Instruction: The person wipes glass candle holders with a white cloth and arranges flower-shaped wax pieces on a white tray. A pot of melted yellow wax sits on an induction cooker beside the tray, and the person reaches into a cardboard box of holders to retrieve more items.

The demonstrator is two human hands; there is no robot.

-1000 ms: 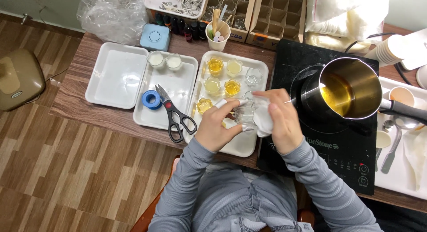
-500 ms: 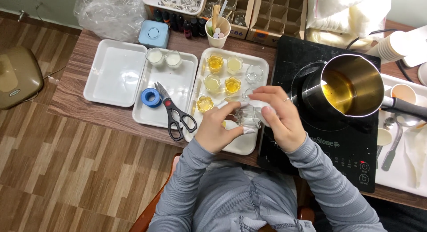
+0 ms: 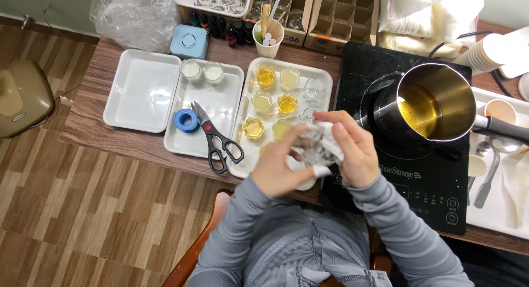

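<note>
Fingers of both hands (image 3: 315,157) closed round white cloth (image 3: 326,146) and small glass (image 3: 306,149), steel pot (image 3: 435,102) holding amber liquid

Both grey-sleeved forearms angle in from the near edge and meet at centre. Left hand (image 3: 280,167) sits curled, fingers bent up toward the far side. Right hand (image 3: 348,152) arches over beside it, fingertips pressing down and in, thumbs close together.

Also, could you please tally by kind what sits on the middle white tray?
White-filled glass cups: 2
Blue tape roll: 1
Scissors: 1
Total: 4
</note>
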